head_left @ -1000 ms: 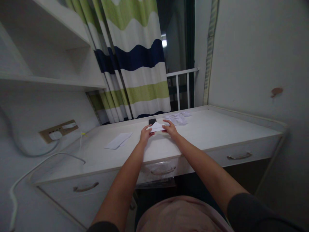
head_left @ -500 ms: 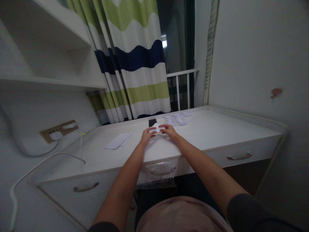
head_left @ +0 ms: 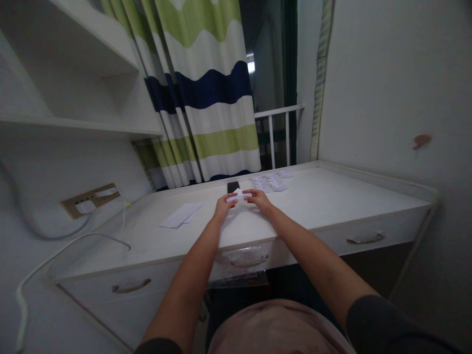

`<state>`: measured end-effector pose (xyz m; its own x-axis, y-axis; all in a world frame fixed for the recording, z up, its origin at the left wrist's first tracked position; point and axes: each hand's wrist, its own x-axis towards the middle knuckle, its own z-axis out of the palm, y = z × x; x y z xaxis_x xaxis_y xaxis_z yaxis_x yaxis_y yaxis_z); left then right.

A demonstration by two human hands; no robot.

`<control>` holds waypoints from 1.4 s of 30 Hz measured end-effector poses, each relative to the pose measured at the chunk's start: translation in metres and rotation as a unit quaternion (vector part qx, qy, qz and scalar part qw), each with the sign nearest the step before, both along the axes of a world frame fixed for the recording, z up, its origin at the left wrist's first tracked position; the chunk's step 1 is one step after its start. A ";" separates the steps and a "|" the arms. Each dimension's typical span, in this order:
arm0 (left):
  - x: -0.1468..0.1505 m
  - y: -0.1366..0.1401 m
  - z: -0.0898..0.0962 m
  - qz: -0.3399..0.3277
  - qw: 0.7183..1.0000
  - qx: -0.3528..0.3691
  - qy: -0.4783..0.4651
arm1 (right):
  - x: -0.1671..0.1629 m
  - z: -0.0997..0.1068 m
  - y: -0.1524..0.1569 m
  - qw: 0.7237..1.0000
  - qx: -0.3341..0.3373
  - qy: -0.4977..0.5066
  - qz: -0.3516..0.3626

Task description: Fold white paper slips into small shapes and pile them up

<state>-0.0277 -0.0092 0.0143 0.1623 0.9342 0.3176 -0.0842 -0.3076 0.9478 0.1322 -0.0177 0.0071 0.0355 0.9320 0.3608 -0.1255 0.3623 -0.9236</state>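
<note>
Between my two hands is a small folded piece of white paper [head_left: 239, 196], with a pointed top and a straight lower edge, held just above the desk. My left hand [head_left: 223, 206] pinches its left end. On the other side my right hand [head_left: 258, 199] grips the right end between thumb and fingers. Directly behind the paper lies a black phone-like object [head_left: 233, 187], partly covered. Several folded white paper pieces [head_left: 271, 182] are grouped beyond my right hand. To the left, flat white paper sheets [head_left: 181, 215] overlap on the desk.
The white desk [head_left: 332, 196] has a raised rim at the back and right, and drawers with metal handles in front. A white cable [head_left: 92, 235] runs over its left end near a wall socket [head_left: 88, 200]. A striped curtain [head_left: 217, 113] hangs behind.
The folded paper's lower edge looks flatter and straighter, and my left fingers have shifted slightly along its left end. Everything else stays in place.
</note>
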 end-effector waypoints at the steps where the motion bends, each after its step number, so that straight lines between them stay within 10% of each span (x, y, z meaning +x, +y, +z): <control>1: 0.000 0.000 0.000 0.001 1.000 0.000 0.000 | 0.000 0.000 0.000 1.000 0.000 -0.001 -0.003; 42: -0.001 0.008 -0.005 0.009 1.000 -0.016 0.002 | 0.008 -0.007 0.013 0.981 0.080 -0.139 -0.111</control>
<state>-0.0286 -0.0009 0.0098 0.1456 0.9467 0.2874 -0.0754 -0.2790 0.9573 0.1398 -0.0048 0.0005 0.1111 0.8426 0.5269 0.2224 0.4956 -0.8396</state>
